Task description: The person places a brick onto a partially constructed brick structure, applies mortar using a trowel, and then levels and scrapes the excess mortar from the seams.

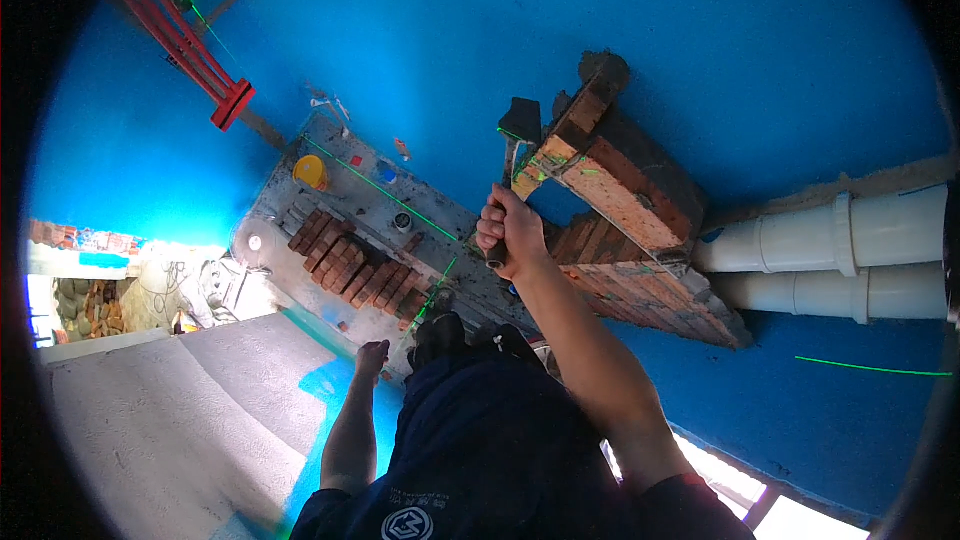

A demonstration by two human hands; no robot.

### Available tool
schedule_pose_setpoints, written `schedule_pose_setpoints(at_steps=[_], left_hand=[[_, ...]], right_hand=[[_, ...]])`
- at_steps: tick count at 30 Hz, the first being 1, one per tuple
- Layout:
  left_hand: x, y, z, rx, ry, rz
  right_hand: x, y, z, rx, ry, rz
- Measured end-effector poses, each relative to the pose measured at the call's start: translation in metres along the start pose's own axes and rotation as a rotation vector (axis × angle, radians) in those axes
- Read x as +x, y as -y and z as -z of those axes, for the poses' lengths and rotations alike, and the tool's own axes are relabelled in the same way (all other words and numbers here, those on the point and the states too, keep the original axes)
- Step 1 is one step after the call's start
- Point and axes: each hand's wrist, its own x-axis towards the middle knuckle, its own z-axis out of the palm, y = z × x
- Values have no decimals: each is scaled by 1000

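Observation:
My right hand is closed round the handle of a trowel, whose dark grey blade is raised beside a brick structure with rough mortar on its top and joints. Green laser light falls on the bricks near the blade. My left hand hangs low over the lower left of the work area, fingers curled; whether anything is inside them I cannot make out.
Stacked bricks, a yellow bucket and a small cup sit on the grey floor below. White pipes run right of the brickwork. Red pipes are fixed on the blue wall.

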Motion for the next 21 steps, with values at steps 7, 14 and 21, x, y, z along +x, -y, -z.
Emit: schedule_pose_setpoints(at_steps=[7, 14, 21], left_hand=[[-2, -13, -9, -2, -41, -17], [10, 22, -32, 231, 22, 39], [-14, 42, -49, -24, -6, 128]], right_hand=[[-8, 7, -2, -151, 0, -56], [-57, 4, 87, -886, 229, -96], [-139, 26, 158, -1285, 127, -102]])
